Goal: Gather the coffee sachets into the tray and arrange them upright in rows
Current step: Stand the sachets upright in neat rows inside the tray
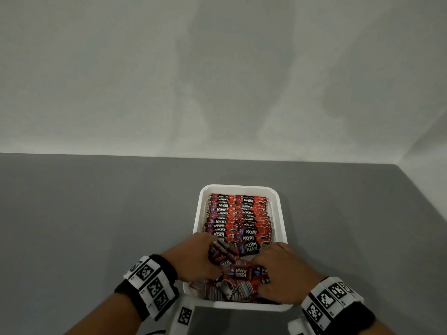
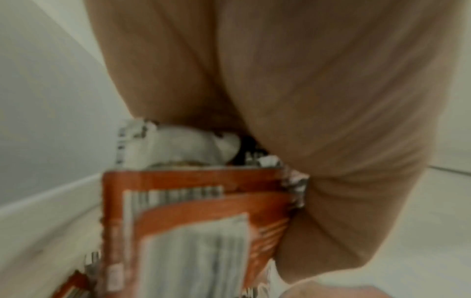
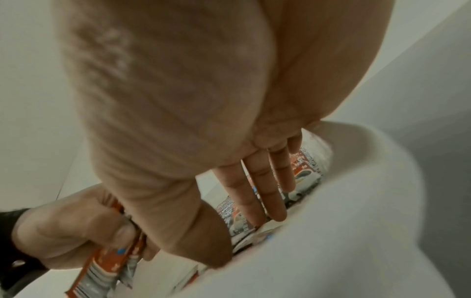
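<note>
A white tray (image 1: 283, 213) stands on the grey table. Its far part holds two rows of red coffee sachets (image 1: 239, 213) standing upright. A loose pile of sachets (image 1: 233, 285) fills the near part. My left hand (image 1: 198, 259) is at the tray's left side and grips a bundle of sachets (image 1: 221, 252); the left wrist view shows that bundle (image 2: 193, 221) under the palm. My right hand (image 1: 283, 269) lies over the pile's right side. In the right wrist view its fingers (image 3: 265, 191) are straight and reach down onto sachets by the tray wall (image 3: 344, 221).
The grey tabletop (image 1: 96, 213) stretches left of and beyond the tray. A white wall (image 1: 217, 81) runs along its far edge and another closes the right side. A dark flat thing (image 1: 229, 320) sits just in front of the tray's near rim.
</note>
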The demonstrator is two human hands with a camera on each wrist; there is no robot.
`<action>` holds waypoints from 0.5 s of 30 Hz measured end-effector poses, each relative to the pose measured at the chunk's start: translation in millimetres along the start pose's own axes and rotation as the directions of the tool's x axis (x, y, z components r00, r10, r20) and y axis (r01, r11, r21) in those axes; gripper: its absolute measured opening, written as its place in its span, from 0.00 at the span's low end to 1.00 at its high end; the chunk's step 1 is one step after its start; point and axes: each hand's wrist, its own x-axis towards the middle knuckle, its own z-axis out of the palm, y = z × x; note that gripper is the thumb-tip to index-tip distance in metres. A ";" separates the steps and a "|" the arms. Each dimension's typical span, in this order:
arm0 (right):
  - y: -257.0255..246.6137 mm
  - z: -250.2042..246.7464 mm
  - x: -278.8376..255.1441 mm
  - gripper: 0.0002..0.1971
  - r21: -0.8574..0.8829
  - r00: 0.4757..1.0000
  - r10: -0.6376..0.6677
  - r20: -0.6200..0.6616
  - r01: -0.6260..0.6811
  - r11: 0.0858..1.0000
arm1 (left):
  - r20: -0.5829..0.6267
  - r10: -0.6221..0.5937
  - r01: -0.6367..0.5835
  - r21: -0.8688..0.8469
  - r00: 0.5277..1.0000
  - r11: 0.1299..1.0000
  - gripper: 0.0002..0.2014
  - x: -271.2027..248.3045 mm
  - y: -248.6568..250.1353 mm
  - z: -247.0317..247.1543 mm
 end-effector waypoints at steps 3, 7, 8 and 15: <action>-3.1 -1.9 1.0 0.23 0.011 0.999 0.020 0.032 -0.021 1.000 | -0.074 -0.040 0.017 -0.296 0.996 0.955 0.08 -5.2 -1.0 -2.9; -9.5 -14.4 0.3 0.21 0.196 0.999 0.043 -0.015 -0.039 0.980 | -0.175 -0.176 0.025 -0.634 0.969 0.773 0.10 -5.8 10.1 2.0; -12.1 -18.1 0.6 0.22 0.267 0.998 0.041 -0.040 -0.029 0.963 | -0.172 -0.202 0.024 -0.704 0.964 0.710 0.12 -5.0 14.6 4.3; -42.8 -45.8 11.7 0.61 0.373 0.967 -0.086 -0.240 0.173 0.912 | -0.101 -0.232 -0.022 -0.946 0.968 0.322 0.07 18.4 37.2 10.4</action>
